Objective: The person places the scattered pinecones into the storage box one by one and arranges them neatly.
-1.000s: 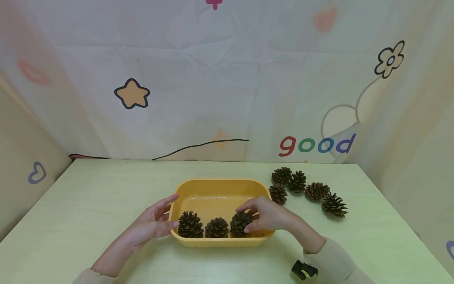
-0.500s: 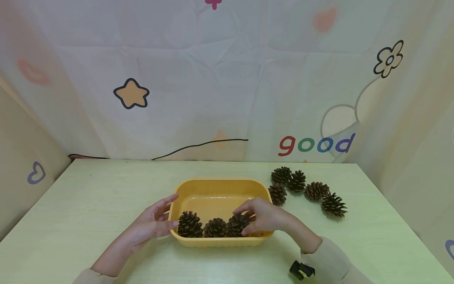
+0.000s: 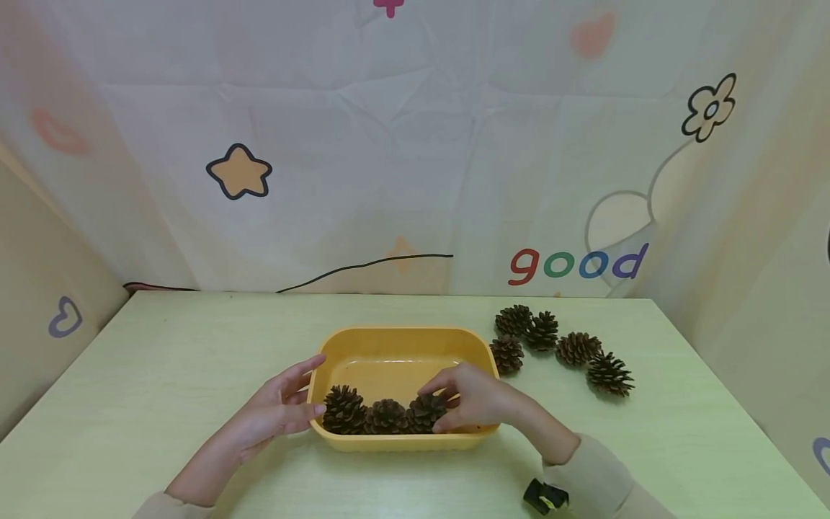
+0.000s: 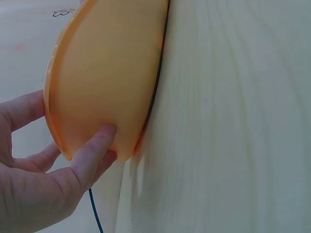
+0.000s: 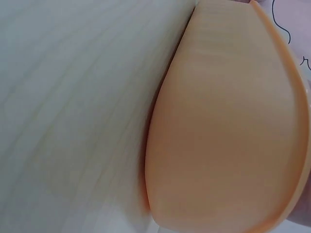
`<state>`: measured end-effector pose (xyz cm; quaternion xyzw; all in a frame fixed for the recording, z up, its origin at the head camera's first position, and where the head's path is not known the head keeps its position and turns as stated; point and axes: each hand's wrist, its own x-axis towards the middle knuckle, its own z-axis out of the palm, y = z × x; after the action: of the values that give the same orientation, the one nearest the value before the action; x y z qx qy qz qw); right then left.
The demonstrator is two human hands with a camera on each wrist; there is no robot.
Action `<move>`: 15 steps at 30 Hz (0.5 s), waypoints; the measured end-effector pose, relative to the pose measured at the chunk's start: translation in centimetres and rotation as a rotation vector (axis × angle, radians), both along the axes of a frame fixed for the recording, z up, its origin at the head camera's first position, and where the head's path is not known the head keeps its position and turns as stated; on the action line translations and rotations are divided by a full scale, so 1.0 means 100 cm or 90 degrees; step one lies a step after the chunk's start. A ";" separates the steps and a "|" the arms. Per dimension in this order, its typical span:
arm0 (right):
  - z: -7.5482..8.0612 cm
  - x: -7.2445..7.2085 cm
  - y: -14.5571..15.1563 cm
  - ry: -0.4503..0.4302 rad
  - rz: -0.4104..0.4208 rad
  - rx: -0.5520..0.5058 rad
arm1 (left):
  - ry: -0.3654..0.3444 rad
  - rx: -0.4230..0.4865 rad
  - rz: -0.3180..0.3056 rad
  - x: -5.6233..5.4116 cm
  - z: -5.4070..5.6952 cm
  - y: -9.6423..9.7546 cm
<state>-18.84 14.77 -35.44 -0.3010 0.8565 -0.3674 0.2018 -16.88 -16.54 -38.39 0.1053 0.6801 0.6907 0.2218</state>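
Note:
In the head view, my left hand [image 3: 282, 404] holds the left end of a yellow plastic basin [image 3: 415, 442]. One digit hooks over its rim and other fingertips lie on the outer wall [image 4: 107, 73] in the left wrist view. Reaching inside at the right, my right hand [image 3: 476, 396] grips a brown pine cone [image 3: 423, 412] between thumb and fingers. That cone touches a middle pine cone [image 3: 386, 417], which sits against another pine cone [image 3: 344, 410] at the left. All three line the near wall. The basin's outside [image 5: 223, 126] hides most of that hand in the right wrist view.
Several pine cones [image 3: 578, 349] lie on the pale table [image 3: 162, 375] to the basin's right and behind it. A small black object [image 3: 545, 496] shows beside my right sleeve [image 3: 586, 476]. A printed curtain [image 3: 350, 158] hangs along the table's back edge.
My right hand has slid its pine cone leftward along the near wall, pushing the middle cone against the left one. The left hand and basin have barely shifted.

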 end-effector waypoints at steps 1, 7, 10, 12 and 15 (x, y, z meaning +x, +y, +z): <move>0.000 0.000 0.000 -0.003 0.001 -0.002 | -0.002 0.000 0.000 0.000 0.000 0.000; -0.002 0.001 -0.003 -0.017 0.004 -0.016 | -0.002 0.004 0.001 0.000 0.000 0.000; -0.002 0.001 -0.004 -0.021 0.004 -0.019 | 0.002 0.006 -0.001 0.000 0.000 0.000; -0.002 0.001 -0.005 -0.026 0.002 -0.020 | 0.002 0.006 -0.001 0.000 0.000 0.000; -0.002 0.001 -0.004 -0.031 0.000 -0.020 | 0.001 0.005 0.000 0.000 0.001 0.000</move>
<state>-18.70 14.33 -35.64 -0.2955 0.8456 -0.3876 0.2178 -16.85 -16.54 -38.33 0.1068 0.6777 0.6931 0.2211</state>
